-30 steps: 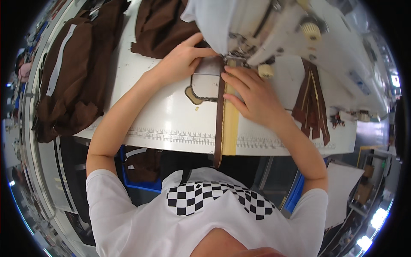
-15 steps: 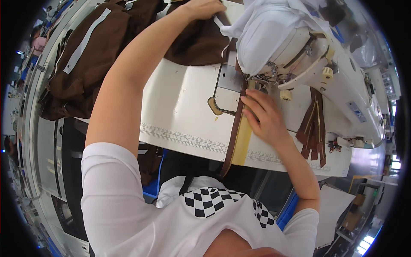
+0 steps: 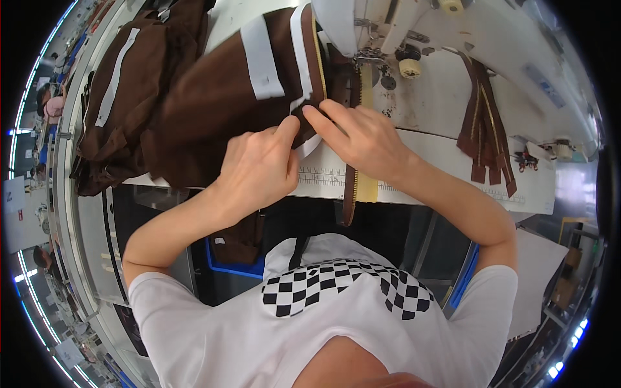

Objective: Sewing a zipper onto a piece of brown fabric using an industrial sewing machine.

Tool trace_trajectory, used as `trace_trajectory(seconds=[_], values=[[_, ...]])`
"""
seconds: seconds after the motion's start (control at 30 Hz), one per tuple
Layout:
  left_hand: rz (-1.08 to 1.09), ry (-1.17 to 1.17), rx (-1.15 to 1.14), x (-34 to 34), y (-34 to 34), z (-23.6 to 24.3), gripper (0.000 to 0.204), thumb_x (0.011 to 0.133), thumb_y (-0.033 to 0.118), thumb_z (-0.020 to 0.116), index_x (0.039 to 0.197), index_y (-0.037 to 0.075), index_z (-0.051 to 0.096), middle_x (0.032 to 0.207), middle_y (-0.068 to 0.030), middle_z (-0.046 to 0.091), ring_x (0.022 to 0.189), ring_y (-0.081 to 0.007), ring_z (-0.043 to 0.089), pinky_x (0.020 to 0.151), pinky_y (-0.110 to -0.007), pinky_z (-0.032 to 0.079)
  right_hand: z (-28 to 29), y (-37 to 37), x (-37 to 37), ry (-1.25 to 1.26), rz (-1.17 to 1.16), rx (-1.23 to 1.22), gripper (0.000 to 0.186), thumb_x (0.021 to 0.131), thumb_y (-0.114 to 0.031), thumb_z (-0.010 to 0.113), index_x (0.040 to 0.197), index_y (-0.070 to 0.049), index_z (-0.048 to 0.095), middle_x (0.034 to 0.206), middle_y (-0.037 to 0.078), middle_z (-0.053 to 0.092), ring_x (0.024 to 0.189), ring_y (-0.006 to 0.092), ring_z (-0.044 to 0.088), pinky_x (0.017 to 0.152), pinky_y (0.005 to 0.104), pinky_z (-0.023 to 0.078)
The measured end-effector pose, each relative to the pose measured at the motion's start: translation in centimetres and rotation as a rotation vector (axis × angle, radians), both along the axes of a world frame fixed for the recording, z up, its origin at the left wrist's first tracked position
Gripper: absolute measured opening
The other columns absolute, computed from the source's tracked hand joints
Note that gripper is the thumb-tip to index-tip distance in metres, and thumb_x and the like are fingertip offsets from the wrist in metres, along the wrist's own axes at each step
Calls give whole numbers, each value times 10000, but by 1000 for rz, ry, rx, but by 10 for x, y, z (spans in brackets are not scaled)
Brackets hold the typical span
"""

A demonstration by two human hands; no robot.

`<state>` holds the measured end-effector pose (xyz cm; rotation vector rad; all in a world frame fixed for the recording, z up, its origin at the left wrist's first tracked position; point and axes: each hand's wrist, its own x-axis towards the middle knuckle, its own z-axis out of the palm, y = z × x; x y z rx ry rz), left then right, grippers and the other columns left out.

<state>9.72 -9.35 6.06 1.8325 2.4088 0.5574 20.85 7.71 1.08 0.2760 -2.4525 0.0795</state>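
Observation:
A brown fabric piece (image 3: 223,84) with white strips and a gold-toothed zipper edge (image 3: 319,61) lies across the machine bed. My left hand (image 3: 259,165) is closed, pinching the near corner of this fabric between thumb and forefinger. Close beside it, my right hand (image 3: 369,139) grips the same corner with its fingertips; the rest of its fingers curl over the bed. Under my right hand runs a brown zipper tape (image 3: 350,200), hanging past the front edge beside a yellow strip (image 3: 367,189). The sewing machine (image 3: 446,39) stands just beyond, partly hung with white cloth (image 3: 335,26).
Several brown zipper tapes (image 3: 482,123) lie on the right of the table. A heap of brown fabric (image 3: 123,110) fills the left side. Below the table sits a blue bin (image 3: 236,264) with brown cloth. A printed ruler (image 3: 320,178) runs along the front edge.
My left hand has come from the far side to the near middle, bringing the brown fabric toward me. My right hand has moved from the zipper tape to the fabric's corner.

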Motion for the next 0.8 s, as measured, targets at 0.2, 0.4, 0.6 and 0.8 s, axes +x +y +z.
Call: trace_trajectory(seconds=[0.2,0.4,0.6,0.8], values=[[-213,-131,16,5,30,39,175,797,-28,542,968,7,546,860,-160,620,809,-348,599,682,-419,492,-14,15,-2,106,146,44,271,667,-78,640,921,17,639,961,109,612,695,193,633,664,273,540],[-342,-225,-160,-68,93,-19,242,940,171,582,1176,164,637,1035,-21,675,1023,-212,506,851,-338,437,-14,23,16,31,253,179,279,710,-75,647,976,9,666,1091,150,651,913,244,667,787,330,568],[-278,-538,-65,-70,108,-27,161,877,139,671,998,34,679,796,-49,673,693,-146,578,669,-277,481,-13,33,8,219,81,139,243,654,-87,637,876,12,644,983,146,650,811,224,672,739,287,562],[-105,-340,138,-48,110,-32,96,780,72,724,865,91,684,750,4,651,841,-194,565,841,-341,398,-24,37,11,81,-54,77,201,642,-88,640,825,-6,627,913,112,640,783,195,663,661,270,559]])
